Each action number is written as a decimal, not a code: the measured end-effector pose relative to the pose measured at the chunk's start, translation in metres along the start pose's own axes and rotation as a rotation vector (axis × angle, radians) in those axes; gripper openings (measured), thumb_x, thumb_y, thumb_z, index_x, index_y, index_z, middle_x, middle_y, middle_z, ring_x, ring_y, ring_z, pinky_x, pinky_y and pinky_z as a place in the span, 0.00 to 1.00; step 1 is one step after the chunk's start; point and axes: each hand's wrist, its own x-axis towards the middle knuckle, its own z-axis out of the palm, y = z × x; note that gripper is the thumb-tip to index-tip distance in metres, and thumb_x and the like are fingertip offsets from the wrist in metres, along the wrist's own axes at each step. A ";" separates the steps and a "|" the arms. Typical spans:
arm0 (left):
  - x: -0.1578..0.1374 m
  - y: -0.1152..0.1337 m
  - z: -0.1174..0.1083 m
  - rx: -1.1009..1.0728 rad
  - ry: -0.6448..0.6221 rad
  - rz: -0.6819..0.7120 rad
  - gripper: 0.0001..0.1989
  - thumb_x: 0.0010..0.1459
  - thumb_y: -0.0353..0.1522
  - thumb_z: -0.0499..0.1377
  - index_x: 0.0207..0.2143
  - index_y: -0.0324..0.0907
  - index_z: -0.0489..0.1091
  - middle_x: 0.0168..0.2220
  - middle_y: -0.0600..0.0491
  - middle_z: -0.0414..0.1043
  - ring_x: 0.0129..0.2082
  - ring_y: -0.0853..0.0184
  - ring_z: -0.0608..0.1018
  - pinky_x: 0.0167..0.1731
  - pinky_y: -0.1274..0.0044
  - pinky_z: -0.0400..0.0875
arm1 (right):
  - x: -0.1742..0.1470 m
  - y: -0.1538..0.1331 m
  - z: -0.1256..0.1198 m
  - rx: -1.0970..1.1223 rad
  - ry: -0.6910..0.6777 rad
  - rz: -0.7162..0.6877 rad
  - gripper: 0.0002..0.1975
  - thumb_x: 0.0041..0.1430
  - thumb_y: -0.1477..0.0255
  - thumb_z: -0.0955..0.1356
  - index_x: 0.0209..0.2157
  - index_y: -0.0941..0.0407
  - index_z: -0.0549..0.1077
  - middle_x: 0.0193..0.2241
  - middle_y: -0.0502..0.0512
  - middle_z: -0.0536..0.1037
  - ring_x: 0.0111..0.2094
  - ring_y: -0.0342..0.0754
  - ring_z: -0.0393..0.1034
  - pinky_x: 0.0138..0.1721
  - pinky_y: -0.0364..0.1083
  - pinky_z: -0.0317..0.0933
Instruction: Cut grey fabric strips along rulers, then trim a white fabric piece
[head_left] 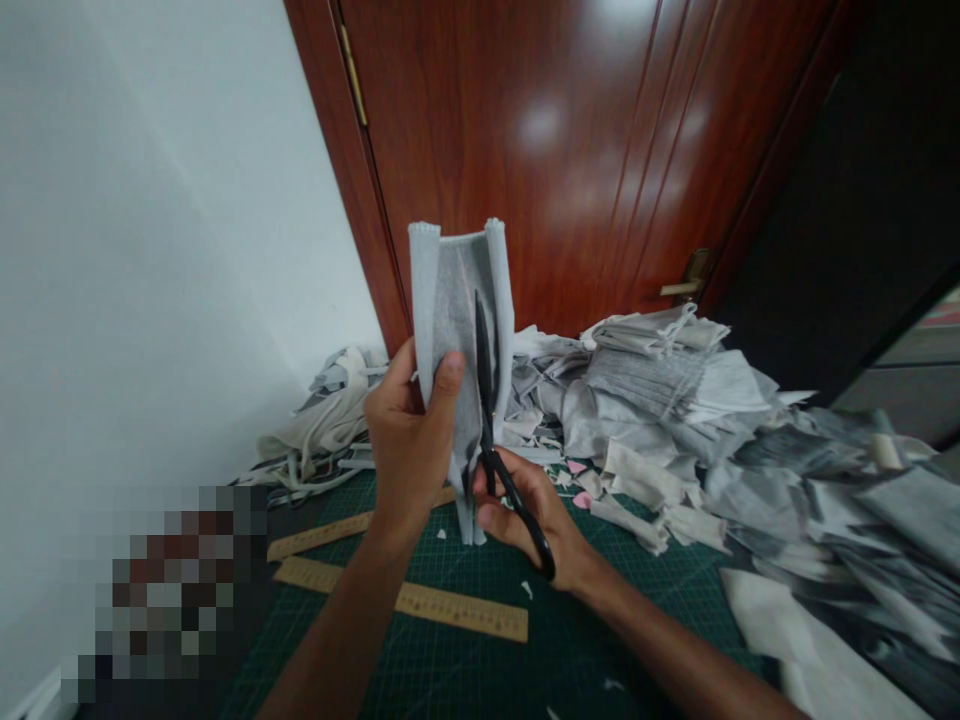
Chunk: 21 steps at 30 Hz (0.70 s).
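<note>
My left hand (416, 430) grips a piece of grey fabric (454, 300) and holds it upright, thumb across its front. Both long edges of the fabric curl inward, and a faint pinkish line runs down its upper middle. In my right hand (532, 510) is a pair of black scissors (486, 380), pointing up. One blade lies in front of the fabric, close to its right side; the other blade is hidden, so how far the blades are apart I cannot tell. A narrow tail of the fabric hangs down between my hands.
Beneath my hands lies a green cutting mat (600, 640) with small scraps and a wooden ruler (465, 608). Another wooden ruler (322, 535) lies behind it. Grey fabric heaps (637, 390) line the back and right; fabric strips (322, 420) lie left. Behind stands a brown door (525, 130).
</note>
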 end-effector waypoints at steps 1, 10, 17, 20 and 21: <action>0.000 0.000 0.000 0.000 -0.001 -0.007 0.14 0.59 0.44 0.65 0.39 0.43 0.76 0.28 0.57 0.73 0.23 0.73 0.71 0.22 0.82 0.66 | 0.000 -0.001 0.000 0.003 -0.003 -0.001 0.17 0.55 0.58 0.73 0.34 0.55 0.67 0.27 0.45 0.63 0.27 0.41 0.56 0.28 0.42 0.53; -0.004 0.002 -0.001 0.039 -0.024 0.003 0.14 0.58 0.43 0.65 0.29 0.43 0.72 0.23 0.58 0.66 0.22 0.73 0.65 0.20 0.81 0.60 | -0.001 -0.009 -0.004 -0.009 0.002 0.011 0.17 0.57 0.56 0.72 0.34 0.54 0.67 0.27 0.46 0.64 0.28 0.42 0.58 0.29 0.42 0.55; -0.004 0.002 0.000 0.048 -0.005 0.032 0.15 0.59 0.44 0.64 0.28 0.43 0.72 0.24 0.58 0.65 0.23 0.72 0.65 0.21 0.81 0.61 | 0.000 -0.009 -0.001 -0.005 0.024 0.030 0.18 0.54 0.57 0.74 0.32 0.55 0.66 0.25 0.45 0.65 0.24 0.39 0.56 0.25 0.41 0.52; -0.004 0.002 0.000 0.043 -0.013 0.030 0.14 0.59 0.44 0.65 0.30 0.43 0.73 0.26 0.57 0.67 0.25 0.72 0.67 0.23 0.81 0.63 | 0.000 -0.007 0.000 0.010 0.043 0.036 0.18 0.54 0.58 0.74 0.31 0.55 0.66 0.23 0.44 0.64 0.22 0.38 0.55 0.23 0.40 0.51; -0.004 0.002 0.000 0.038 -0.014 0.030 0.14 0.59 0.43 0.65 0.30 0.43 0.74 0.27 0.57 0.68 0.26 0.72 0.68 0.23 0.81 0.63 | 0.000 -0.006 0.001 0.012 0.050 0.042 0.19 0.54 0.58 0.74 0.31 0.55 0.66 0.22 0.44 0.64 0.22 0.37 0.55 0.23 0.40 0.51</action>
